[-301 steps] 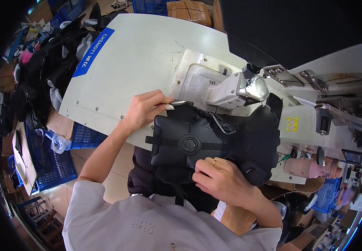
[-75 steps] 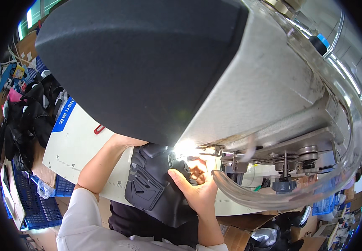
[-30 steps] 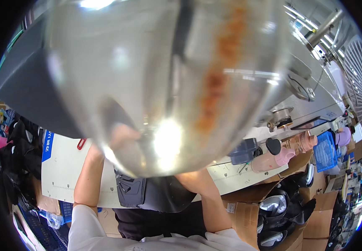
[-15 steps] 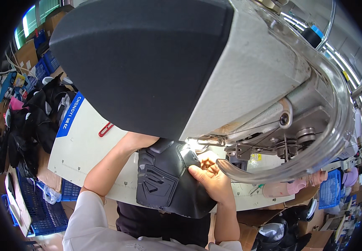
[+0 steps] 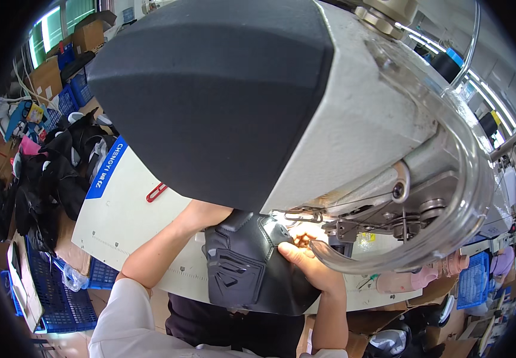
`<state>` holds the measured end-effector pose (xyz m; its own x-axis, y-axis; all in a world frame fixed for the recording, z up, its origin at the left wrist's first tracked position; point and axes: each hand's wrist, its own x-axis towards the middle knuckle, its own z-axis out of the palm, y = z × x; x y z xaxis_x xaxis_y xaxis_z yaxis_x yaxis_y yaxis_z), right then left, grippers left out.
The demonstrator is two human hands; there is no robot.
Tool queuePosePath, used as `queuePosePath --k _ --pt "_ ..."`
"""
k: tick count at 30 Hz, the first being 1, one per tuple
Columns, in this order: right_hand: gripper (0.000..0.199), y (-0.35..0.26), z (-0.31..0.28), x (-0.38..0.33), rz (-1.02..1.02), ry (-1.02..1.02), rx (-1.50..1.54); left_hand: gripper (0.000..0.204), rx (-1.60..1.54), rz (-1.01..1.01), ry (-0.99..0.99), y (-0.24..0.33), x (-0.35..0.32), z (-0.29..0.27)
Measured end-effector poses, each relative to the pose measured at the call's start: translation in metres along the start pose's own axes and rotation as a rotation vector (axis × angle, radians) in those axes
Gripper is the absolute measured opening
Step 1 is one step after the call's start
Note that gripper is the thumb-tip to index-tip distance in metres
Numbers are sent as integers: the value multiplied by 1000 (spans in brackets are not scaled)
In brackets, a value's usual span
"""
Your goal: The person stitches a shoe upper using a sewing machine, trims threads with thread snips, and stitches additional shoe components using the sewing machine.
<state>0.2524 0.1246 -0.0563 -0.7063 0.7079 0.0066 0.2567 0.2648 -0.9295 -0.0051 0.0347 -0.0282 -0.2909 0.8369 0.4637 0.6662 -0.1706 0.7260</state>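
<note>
A black padded shoe upper point(image 5: 243, 265) lies on the white sewing table point(image 5: 130, 224), under the head of a big grey sewing machine point(image 5: 282, 101). My right hand point(image 5: 303, 259) presses on the upper's right edge, fingers near the lit needle area point(image 5: 300, 235). My left hand is hidden behind the machine head; only its forearm point(image 5: 162, 250) shows, reaching to the upper's far left edge. A clear curved guard point(image 5: 449, 221) arcs in front of the needle mechanism.
A pile of black uppers point(image 5: 49, 185) sits left of the table, above blue plastic crates point(image 5: 55, 292). Red snips point(image 5: 156, 192) lie on the table. Cardboard boxes point(image 5: 49, 74) stand at the back left. More machines and a blue crate point(image 5: 473, 280) are on the right.
The view has drawn back a little from the machine head. The upper and both arms stay at the needle; my right hand has shifted slightly along the upper's edge.
</note>
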Motion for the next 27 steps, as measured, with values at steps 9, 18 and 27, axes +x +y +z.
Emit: queuePosePath --k 9,18,27 --pt "30 -22 -24 20 -160 -101 -37 16 -123 -44 118 13 -13 5" --pt "47 -31 -33 12 -101 -24 -96 13 -167 -107 223 44 -18 6" --pt "34 -46 -30 9 -4 -56 23 13 -132 -17 212 18 -16 11"
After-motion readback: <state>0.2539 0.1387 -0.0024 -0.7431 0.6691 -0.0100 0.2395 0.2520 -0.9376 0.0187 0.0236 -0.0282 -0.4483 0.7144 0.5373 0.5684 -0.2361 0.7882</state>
